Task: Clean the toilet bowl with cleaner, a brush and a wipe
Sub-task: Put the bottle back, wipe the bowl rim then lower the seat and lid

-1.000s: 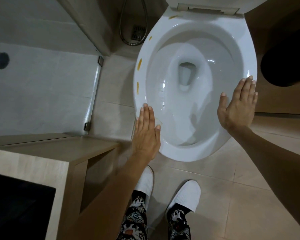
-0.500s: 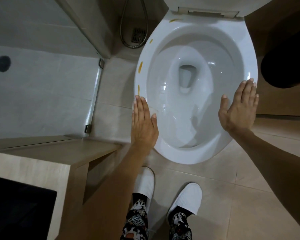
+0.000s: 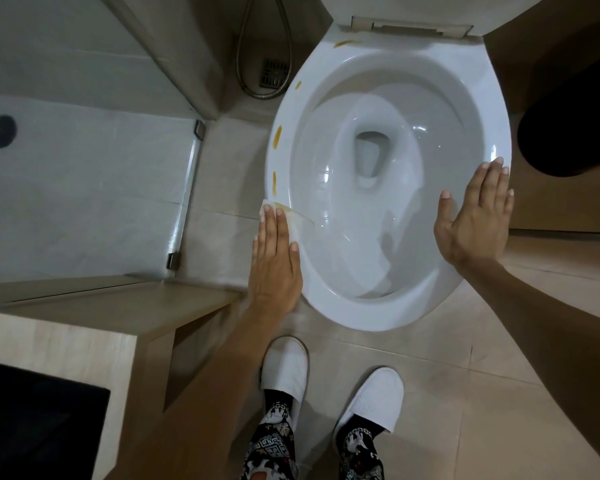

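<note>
The white toilet bowl point(image 3: 378, 317) fills the upper middle of the view, lid up. Several yellow-brown streaks point(image 3: 277, 136) mark its left rim. My left hand point(image 3: 274, 261) lies flat with straight fingers on the left rim and presses a white wipe point(image 3: 300, 223) against it; the wipe shows a yellow smear near my fingertips. My right hand point(image 3: 475, 216) rests flat, fingers straight, on the right rim. No brush or cleaner bottle is in view.
A wooden counter point(image 3: 111, 317) with a dark basin point(image 3: 32, 420) stands at lower left. A glass shower panel point(image 3: 184, 199) and a metal hose point(image 3: 264, 95) with a floor drain lie left of the bowl. A black bin point(image 3: 572, 133) stands right. My slippered feet point(image 3: 284, 368) are on tiled floor.
My left hand slid forward along the left rim with the wipe, which now shows at my fingertips with a yellow smear. My right hand stayed on the right rim.
</note>
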The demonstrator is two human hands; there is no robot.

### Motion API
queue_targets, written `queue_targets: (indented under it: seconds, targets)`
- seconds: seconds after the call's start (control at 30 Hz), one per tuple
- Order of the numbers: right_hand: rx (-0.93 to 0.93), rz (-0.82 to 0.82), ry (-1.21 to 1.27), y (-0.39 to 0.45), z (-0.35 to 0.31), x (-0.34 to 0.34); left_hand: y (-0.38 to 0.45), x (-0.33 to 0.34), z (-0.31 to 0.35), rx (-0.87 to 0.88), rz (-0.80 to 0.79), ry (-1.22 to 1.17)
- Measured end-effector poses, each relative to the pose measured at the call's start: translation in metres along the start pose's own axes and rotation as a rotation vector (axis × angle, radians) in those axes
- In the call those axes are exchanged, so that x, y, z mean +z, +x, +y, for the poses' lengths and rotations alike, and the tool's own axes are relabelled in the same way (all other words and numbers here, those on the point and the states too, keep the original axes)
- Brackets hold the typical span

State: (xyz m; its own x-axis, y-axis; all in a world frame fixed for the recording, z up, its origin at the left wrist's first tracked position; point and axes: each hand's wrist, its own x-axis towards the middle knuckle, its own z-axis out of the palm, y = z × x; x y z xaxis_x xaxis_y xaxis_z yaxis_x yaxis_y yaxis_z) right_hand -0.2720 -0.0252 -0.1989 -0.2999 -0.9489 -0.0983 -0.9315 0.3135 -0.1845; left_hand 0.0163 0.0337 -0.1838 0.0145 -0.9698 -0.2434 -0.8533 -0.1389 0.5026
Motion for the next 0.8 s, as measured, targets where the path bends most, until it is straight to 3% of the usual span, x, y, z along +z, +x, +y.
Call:
queue_targets:
  seconds: [0.23, 0.63, 0.8]
  targets:
    - [-0.001, -0.008, 0.003, 0.001, 0.001, 0.0, 0.037, -0.009, 0.005, 0.059, 0.007, 0.029]
    - [0.015, -0.005, 0.0, 0.0, 0.001, 0.002, 0.035, 0.009, 0.026, -0.085, 0.091, 0.091]
    - [0.028, -0.022, 0.002, 0.0, 0.0, 0.001, 0.087, -0.001, 0.028, -0.069, 0.091, 0.131]
